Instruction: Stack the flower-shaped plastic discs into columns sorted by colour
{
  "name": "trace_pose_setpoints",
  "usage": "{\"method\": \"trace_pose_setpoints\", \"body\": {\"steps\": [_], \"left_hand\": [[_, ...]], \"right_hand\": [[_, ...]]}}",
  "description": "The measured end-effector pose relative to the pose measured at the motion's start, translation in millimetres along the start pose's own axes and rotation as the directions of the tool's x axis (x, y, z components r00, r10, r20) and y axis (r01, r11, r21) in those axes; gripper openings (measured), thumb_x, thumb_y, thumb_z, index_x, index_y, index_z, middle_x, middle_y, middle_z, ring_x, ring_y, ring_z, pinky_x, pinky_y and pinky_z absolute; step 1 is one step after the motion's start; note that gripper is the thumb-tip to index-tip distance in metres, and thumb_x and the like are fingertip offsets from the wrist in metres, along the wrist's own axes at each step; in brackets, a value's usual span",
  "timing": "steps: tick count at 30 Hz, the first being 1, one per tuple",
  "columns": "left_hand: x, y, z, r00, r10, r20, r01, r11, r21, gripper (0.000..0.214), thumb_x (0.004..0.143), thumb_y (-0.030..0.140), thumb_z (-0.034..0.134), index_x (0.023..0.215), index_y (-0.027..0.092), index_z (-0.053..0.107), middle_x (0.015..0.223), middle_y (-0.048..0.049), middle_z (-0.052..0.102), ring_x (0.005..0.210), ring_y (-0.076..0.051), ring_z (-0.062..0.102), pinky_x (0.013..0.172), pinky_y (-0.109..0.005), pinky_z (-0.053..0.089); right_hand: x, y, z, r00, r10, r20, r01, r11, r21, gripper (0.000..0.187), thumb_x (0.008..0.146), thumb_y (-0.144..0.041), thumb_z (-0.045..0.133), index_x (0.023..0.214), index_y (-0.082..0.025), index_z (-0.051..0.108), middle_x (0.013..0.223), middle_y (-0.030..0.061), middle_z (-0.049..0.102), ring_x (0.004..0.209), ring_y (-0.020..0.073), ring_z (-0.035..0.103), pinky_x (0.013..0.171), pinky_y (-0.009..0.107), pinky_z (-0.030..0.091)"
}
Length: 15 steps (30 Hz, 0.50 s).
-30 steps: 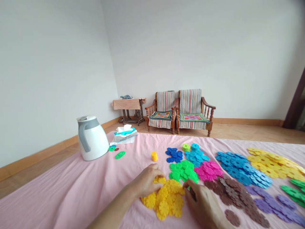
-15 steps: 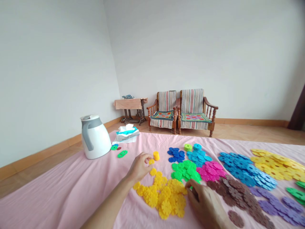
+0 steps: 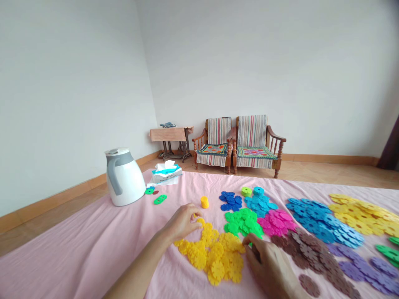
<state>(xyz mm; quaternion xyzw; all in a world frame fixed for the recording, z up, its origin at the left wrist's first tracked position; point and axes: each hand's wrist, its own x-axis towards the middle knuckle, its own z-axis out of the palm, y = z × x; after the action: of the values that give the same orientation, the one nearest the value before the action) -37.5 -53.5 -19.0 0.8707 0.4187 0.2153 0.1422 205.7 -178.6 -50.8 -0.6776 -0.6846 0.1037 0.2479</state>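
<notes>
A pile of yellow snowflake discs lies on the pink cloth in front of me. My left hand rests at the pile's far left edge, fingers curled and pinched on a small yellow disc. A short stack of yellow discs stands just beyond it. My right hand lies at the pile's right edge, fingers bent down onto the discs; whether it holds one is hidden.
Green, pink, dark blue, teal, blue, brown, purple and further yellow disc piles cover the cloth. A white kettle and tissue pack stand at the left. Two armchairs are behind.
My left hand left the yellow pile, reached up to the small yellow stack, then drew back down to the pile's edge. My right hand stayed put.
</notes>
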Motion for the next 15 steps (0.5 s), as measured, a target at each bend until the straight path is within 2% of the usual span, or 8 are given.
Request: {"method": "trace_pose_setpoints", "body": {"steps": [2, 5, 11, 15], "left_hand": [[-2.3, 3.9, -0.7, 0.998, 0.011, 0.06, -0.013, 1.0, 0.026, 0.019, 0.066, 0.02, 0.064, 0.084, 0.019, 0.067, 0.081, -0.0005, 0.057, 0.071, -0.014, 0.054, 0.066, -0.022, 0.041], [-3.8, 8.1, 0.2, 0.997, -0.006, 0.071, 0.003, 0.999, 0.035, 0.018, 0.067, 0.02, 0.063, 0.084, 0.018, 0.068, 0.081, -0.001, 0.056, 0.073, -0.015, 0.054, 0.067, -0.022, 0.041], [-2.5, 8.9, 3.6, 0.999, -0.006, 0.039, 0.005, 0.999, 0.033, 0.015, 0.063, 0.014, 0.058, 0.077, 0.017, 0.062, 0.082, -0.0007, 0.056, 0.073, -0.014, 0.055, 0.065, -0.021, 0.041], [-0.3, 1.5, 5.0, 1.0, 0.0, -0.029, 0.0, 1.0, 0.009, 0.018, 0.06, 0.011, 0.058, 0.077, 0.016, 0.057, 0.081, 0.0003, 0.057, 0.066, -0.012, 0.053, 0.063, -0.022, 0.041]], "right_hand": [[-0.3, -1.3, -1.0, 1.0, 0.006, 0.007, -0.006, 1.0, 0.0, 0.022, 0.083, -0.025, 0.036, 0.082, -0.025, 0.059, 0.064, -0.0017, 0.067, 0.059, 0.0143, 0.06, 0.051, 0.023, 0.027], [-1.1, -2.6, -2.2, 1.0, 0.006, 0.012, -0.005, 1.0, -0.003, 0.023, 0.084, -0.026, 0.036, 0.084, -0.025, 0.059, 0.065, -0.0013, 0.067, 0.059, 0.0148, 0.06, 0.052, 0.024, 0.027], [-1.3, -2.0, -2.3, 1.0, -0.002, -0.002, 0.002, 1.0, -0.011, 0.024, 0.084, -0.026, 0.035, 0.084, -0.025, 0.059, 0.065, -0.0008, 0.068, 0.06, 0.0153, 0.062, 0.052, 0.024, 0.029], [-0.4, -1.4, -2.1, 1.0, 0.004, 0.005, -0.004, 1.0, -0.007, 0.025, 0.084, -0.027, 0.035, 0.085, -0.025, 0.06, 0.067, -0.0007, 0.068, 0.062, 0.0153, 0.062, 0.052, 0.024, 0.029]]}}
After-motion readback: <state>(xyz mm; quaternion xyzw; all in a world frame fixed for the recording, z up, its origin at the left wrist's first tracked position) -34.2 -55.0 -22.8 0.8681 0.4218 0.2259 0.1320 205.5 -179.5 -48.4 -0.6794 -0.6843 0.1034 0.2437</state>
